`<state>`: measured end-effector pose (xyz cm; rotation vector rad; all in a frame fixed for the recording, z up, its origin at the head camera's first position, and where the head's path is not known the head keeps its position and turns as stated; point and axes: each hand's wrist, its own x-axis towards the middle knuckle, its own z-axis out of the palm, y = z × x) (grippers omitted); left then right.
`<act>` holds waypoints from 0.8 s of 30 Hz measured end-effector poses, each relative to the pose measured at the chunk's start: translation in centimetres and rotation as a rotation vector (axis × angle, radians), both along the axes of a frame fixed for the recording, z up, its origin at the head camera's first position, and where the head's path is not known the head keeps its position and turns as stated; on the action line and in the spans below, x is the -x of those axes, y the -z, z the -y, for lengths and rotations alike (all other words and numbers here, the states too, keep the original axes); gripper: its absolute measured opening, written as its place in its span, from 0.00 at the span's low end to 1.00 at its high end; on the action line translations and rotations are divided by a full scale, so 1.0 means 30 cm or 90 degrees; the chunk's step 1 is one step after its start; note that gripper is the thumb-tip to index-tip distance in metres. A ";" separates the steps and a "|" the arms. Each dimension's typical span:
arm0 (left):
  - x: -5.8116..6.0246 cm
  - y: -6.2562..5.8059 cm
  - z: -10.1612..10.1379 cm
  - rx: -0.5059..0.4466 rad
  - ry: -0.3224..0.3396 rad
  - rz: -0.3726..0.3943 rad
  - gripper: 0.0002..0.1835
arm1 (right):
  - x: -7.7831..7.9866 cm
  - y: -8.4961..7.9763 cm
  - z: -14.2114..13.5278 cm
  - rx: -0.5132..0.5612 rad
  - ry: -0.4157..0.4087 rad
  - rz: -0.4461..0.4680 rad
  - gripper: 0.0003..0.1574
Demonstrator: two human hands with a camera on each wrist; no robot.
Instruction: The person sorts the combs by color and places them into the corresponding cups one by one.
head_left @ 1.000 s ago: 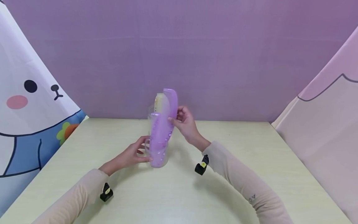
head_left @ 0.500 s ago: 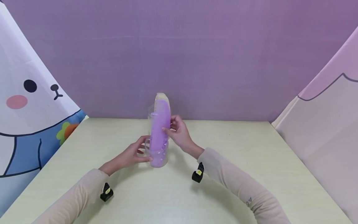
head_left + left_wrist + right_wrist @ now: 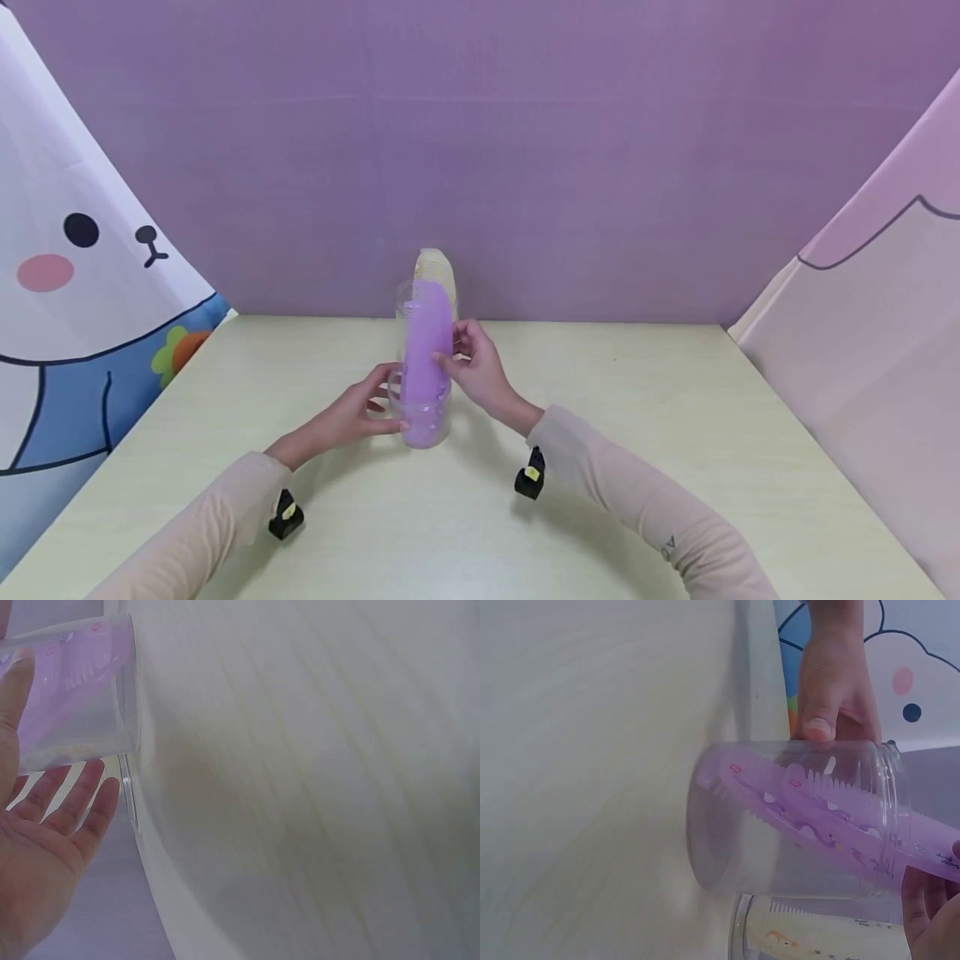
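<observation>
A clear jar stands on the table with two purple combs in it, their lower ends showing through its wall in the right wrist view. My left hand holds this jar from the left, thumb on its near side and fingers at the far side. Between thumb and fingers, my right hand pinches one purple comb partway up, above the rim. From the head it largely covers the other comb. Directly behind is a second clear jar holding a pale yellow comb.
The pale wooden table spreads around the jars, backed by a purple cloth wall. A printed cartoon curtain hangs at the left and a pink and cream one at the right. Small black wrist cameras sit on both sleeves.
My right hand has moved down and left, lowering the purple comb deeper into the front jar; more of the yellow comb shows above it. My left hand and the jar have stayed put.
</observation>
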<state>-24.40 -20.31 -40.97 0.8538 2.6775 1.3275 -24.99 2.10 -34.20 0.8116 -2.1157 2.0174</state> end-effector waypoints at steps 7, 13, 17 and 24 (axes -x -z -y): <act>-0.002 -0.001 0.002 -0.001 0.001 0.020 0.42 | -0.028 -0.004 0.000 -0.032 0.019 -0.008 0.15; -0.002 -0.001 0.001 0.002 0.002 0.021 0.42 | -0.005 0.034 0.005 -0.051 0.049 -0.014 0.16; -0.002 -0.002 0.002 0.003 0.000 0.020 0.42 | -0.027 0.008 0.004 -0.055 0.053 -0.025 0.22; -0.002 0.000 0.002 0.005 -0.002 0.019 0.42 | -0.048 -0.014 0.003 -0.061 0.060 -0.022 0.26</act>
